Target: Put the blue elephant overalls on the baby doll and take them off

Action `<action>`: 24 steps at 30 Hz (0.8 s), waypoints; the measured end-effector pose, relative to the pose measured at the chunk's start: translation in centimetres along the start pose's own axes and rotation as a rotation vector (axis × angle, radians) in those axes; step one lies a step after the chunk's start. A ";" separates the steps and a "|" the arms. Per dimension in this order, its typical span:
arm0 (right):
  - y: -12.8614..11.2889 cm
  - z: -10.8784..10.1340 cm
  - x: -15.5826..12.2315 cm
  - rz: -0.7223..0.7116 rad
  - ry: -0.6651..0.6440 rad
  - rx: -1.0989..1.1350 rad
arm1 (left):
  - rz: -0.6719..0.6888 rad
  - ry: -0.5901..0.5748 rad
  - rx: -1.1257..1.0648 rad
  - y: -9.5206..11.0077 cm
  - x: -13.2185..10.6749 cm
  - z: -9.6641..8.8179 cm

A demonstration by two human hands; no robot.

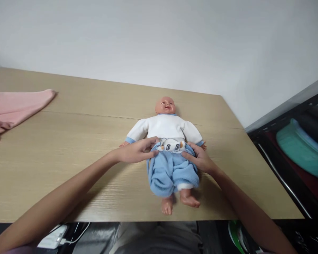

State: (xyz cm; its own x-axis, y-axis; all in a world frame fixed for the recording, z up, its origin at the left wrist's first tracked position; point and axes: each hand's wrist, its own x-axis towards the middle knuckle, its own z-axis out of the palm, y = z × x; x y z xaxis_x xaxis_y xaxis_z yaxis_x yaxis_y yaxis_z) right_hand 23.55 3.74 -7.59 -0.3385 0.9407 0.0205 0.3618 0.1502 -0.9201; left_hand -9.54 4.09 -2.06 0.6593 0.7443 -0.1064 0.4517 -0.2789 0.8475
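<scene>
open tabletop (pixel 84 135) left of doll (pixel 166 127), wall (pixel 148 42) behind

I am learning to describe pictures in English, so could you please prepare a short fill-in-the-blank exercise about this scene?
1. The baby doll lies on its ____ on the wooden table.
2. Apart from blue trim, its long-sleeved top is ____ in colour.
3. The left hand and right hand hold trousers whose colour is ____.
4. The pink cloth lies by the picture's ____ edge.

Missing words: back; white; light blue; left.
</scene>
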 end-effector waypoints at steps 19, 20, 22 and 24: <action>-0.3 3.8 3.2 -0.198 0.345 -0.096 | 0.009 0.671 -0.152 -4.7 2.4 4.4; -0.1 4.0 3.9 -0.202 0.372 -0.069 | 0.002 0.687 -0.217 -4.9 2.9 4.2; 0.4 4.2 5.1 -0.209 0.399 -0.012 | -0.007 0.717 -0.322 -5.3 3.6 4.1; 0.8 4.1 5.4 -0.210 0.392 0.006 | -0.012 0.749 -0.356 -5.7 3.7 4.3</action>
State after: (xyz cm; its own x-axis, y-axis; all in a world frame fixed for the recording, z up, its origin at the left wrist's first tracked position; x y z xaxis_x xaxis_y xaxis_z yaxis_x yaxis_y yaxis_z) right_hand 18.43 7.74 -9.87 -0.0487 0.9345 0.3525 0.3146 0.3493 -0.8826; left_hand -7.12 5.85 -9.52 0.0240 0.9881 0.1518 0.1559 -0.1536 0.9758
